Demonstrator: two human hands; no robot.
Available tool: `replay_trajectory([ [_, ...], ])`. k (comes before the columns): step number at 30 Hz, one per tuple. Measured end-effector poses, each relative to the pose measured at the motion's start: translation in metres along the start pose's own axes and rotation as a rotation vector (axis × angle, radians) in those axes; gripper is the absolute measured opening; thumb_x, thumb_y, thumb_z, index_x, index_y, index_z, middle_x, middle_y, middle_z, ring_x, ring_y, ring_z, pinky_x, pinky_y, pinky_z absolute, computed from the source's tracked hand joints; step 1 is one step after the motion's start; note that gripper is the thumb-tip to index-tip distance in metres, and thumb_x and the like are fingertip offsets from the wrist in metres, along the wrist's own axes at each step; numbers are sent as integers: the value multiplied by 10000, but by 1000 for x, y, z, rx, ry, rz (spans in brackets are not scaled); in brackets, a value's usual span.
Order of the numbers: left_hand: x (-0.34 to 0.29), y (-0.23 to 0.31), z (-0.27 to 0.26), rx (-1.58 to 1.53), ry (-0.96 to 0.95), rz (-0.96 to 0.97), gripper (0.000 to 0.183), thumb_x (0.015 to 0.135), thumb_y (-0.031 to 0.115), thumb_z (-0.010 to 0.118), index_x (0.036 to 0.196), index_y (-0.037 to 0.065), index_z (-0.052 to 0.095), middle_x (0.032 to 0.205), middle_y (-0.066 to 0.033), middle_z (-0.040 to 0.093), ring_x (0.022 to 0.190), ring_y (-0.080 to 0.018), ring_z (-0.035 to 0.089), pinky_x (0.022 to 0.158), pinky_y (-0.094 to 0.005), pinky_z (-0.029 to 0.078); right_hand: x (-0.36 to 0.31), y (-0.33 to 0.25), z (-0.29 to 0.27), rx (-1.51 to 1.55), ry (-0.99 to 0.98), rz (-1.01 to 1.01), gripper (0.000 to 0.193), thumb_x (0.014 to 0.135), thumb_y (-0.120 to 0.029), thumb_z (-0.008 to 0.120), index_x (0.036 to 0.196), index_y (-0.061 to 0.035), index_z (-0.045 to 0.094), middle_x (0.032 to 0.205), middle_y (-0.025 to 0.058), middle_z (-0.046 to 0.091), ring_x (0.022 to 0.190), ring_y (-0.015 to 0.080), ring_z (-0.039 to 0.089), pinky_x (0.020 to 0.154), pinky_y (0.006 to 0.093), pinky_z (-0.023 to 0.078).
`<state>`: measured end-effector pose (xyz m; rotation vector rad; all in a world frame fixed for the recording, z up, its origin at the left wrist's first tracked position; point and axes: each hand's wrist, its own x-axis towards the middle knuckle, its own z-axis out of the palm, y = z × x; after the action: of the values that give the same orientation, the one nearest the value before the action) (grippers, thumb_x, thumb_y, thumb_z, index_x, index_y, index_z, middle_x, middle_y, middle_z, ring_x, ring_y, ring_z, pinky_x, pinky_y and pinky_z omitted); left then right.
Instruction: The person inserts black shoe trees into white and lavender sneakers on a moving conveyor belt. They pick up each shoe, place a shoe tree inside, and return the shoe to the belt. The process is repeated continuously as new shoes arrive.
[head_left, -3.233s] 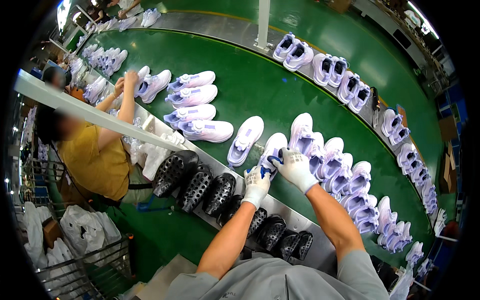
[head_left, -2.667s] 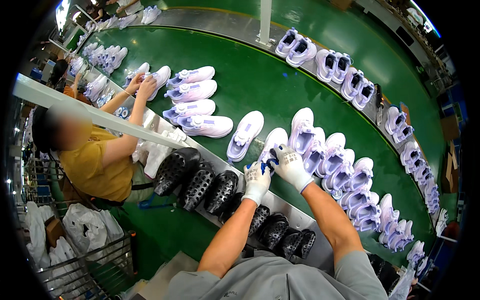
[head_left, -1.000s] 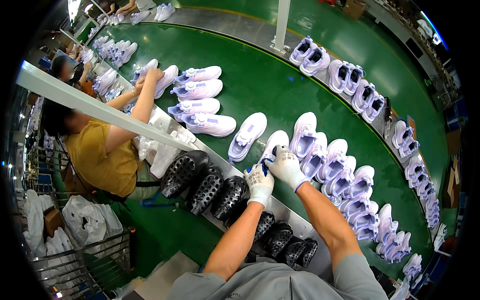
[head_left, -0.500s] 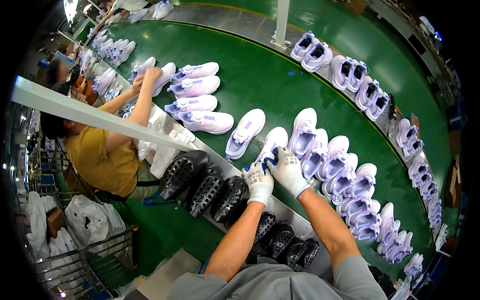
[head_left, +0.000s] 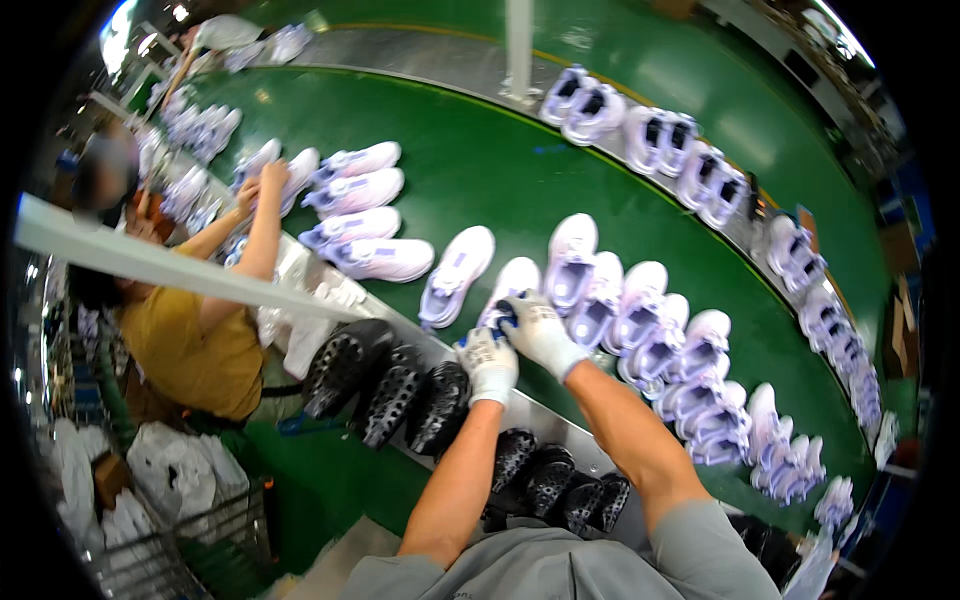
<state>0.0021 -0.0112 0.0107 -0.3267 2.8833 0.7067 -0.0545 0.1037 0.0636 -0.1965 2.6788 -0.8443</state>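
Note:
Both my hands wear white gloves with blue fingertips and meet at the near end of a white and lilac sneaker [head_left: 515, 278] on the green belt. My right hand [head_left: 543, 335] has its fingers bent over the sneaker's opening from the right. Close beside it, my left hand [head_left: 487, 368] curls at the heel end, and its fingertips are partly hidden. Just to the left lies another sneaker [head_left: 460, 272], toe pointing away. Right of my hands, a sneaker [head_left: 573, 262] shows its open collar, with several more lined up beyond it.
Black perforated shoe forms [head_left: 388, 395] line the metal edge [head_left: 560, 425] before me. At left, a person in a mustard shirt [head_left: 190, 345] handles a sneaker, behind a slanting white bar [head_left: 150, 255]. A wire cart [head_left: 190, 520] holds white bags. Sneaker pairs [head_left: 660, 138] stand along the far rail.
The whole view has shifted, so the belt's sneakers and the co-worker sit further left. My hands remain at the same sneaker, with only slight finger movement.

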Motion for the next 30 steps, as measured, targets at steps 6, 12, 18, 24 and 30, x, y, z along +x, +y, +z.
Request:
replay_trajectory([
  [6, 6, -3, 11, 294, 22, 104, 325, 918, 318, 576, 1095, 51, 629, 1141, -157, 626, 1122, -329, 557, 1035, -524, 338, -59, -14, -26, 92, 311, -49, 419, 864, -233, 698, 1233, -51, 623, 1212, 233, 598, 1138, 397, 590, 977, 484, 475],
  [12, -11, 30, -65, 124, 217, 66, 453, 853, 300, 702, 1210, 43, 591, 1166, -152, 618, 1147, -341, 526, 1044, -492, 361, -272, 57, -100, 114, 706, 743, 359, 852, -228, 720, 1137, -24, 642, 1095, 191, 640, 1058, 373, 612, 925, 463, 491],
  [18, -52, 123, -61, -297, -177, 682, 310, 827, 173, 711, 1111, 51, 683, 1073, -189, 664, 1034, -371, 586, 958, -472, 447, -425, 158, -114, -171, 841, 1289, 374, 837, -200, 712, 1148, -8, 633, 1151, 184, 640, 1106, 374, 598, 979, 467, 475],
  [24, -158, 214, -12, 119, -509, 1489, 647, 775, 348, 802, 1361, 204, 568, 1353, -141, 538, 1297, -341, 469, 1050, -521, 395, -488, 237, -145, -388, 543, 1325, 551, 861, -263, 664, 1352, -41, 548, 1390, 143, 555, 1292, 344, 511, 1083, 425, 421],
  [30, -179, 245, 49, 448, -430, 1495, 500, 850, 161, 653, 1341, 243, 601, 1177, -95, 609, 1161, -321, 529, 904, -536, 447, -484, 276, -157, -576, 213, 1077, 607, 865, -420, 680, 1381, -138, 530, 1383, 74, 578, 1314, 351, 498, 1054, 531, 408],
])
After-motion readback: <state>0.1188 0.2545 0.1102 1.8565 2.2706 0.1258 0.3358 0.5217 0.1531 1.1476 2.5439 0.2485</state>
